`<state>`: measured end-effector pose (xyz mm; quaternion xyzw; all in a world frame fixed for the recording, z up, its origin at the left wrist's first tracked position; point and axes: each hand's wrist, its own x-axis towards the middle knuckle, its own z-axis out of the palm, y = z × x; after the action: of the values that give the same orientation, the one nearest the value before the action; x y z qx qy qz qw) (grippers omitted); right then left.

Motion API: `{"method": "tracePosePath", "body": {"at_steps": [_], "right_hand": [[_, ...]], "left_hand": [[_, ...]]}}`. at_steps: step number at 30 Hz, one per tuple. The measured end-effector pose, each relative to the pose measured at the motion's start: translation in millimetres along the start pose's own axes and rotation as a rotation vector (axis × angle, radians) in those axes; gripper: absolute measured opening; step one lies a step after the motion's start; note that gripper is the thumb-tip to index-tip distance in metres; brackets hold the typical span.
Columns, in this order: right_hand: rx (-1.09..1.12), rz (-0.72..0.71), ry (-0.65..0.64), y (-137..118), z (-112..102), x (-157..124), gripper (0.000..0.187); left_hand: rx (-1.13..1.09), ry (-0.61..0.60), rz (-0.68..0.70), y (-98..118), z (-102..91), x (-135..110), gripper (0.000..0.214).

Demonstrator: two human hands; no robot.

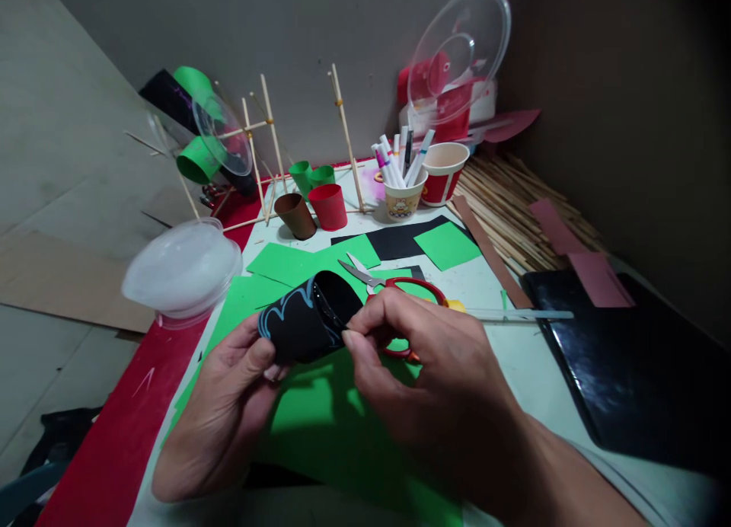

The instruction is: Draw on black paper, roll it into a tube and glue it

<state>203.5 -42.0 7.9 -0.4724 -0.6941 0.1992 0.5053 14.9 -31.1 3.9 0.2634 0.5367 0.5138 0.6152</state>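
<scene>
The left hand (pixel 228 390) comes in from the lower left, palm turned inward, grasping the closer end of a black paper tube (pixel 300 335) with its thumb along the near side and its fingers curled beneath. The right hand (pixel 434 359) reaches across from the lower right, back of the hand toward the camera, thumb and index fingertip pinched together on the lower edge of the tube's open end. The tube lies tilted between the 2 hands, raised over green paper sheets (pixel 311 424); blue scalloped lines mark its outside, and a glossy dark streak shows just inside the opening. Red-handled scissors (pixel 426 282) lie open just beyond, partly hidden by the right hand. Farther back, a paper cup with an animal drawing (pixel 402 206) holds a bunch of upright white-bodied markers (pixel 394 165) — some with coloured ends — and beside it stands a red-and-white paper cup (pixel 441 184), mouth upward. To their left, a brown paper tube (pixel 294 217) and a red paper tube (pixel 328 209) stand side by side, with 2 green paper tubes (pixel 300 180) behind them. Translucent plastic containers (pixel 183 272) sit stacked at the left table edge — their contents cannot be made out.
</scene>
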Motion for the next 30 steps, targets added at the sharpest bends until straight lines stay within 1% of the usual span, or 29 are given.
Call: {"method": "tracePosePath", "body": {"at_steps": [2, 6, 11, 15, 18, 24, 30], "right_hand": [[-0.004, -0.004, 0.000, 0.9, -0.1, 0.3, 0.013], [-0.012, -0.004, -0.008, 2.4, 0.3, 0.1, 0.013], [-0.016, -0.023, -0.034, 2.3, 1.5, -1.7, 0.012], [-0.010, -0.043, -0.010, -0.8, -2.1, -1.1, 0.014], [-0.016, -0.052, 0.000, -1.4, -4.7, -0.6, 0.015], [-0.032, -0.060, -0.034, 0.7, -3.0, -2.6, 0.012], [-0.038, -0.070, -0.024, -0.3, -2.1, -2.1, 0.012]], "left_hand": [[0.017, 0.024, -0.010, 0.4, 0.5, 0.1, 0.059], [0.039, 0.041, -0.007, 1.2, 2.6, 0.3, 0.057], [0.045, 0.128, -0.018, 3.0, 8.0, 0.9, 0.062], [0.041, 0.165, -0.022, 2.8, 8.3, 1.0, 0.065], [0.036, 0.162, -0.026, 2.4, 7.7, -0.7, 0.067], [0.049, 0.159, -0.035, 3.8, 6.8, -2.7, 0.067], [0.044, 0.106, -0.022, 2.2, 3.6, 0.3, 0.065]]}}
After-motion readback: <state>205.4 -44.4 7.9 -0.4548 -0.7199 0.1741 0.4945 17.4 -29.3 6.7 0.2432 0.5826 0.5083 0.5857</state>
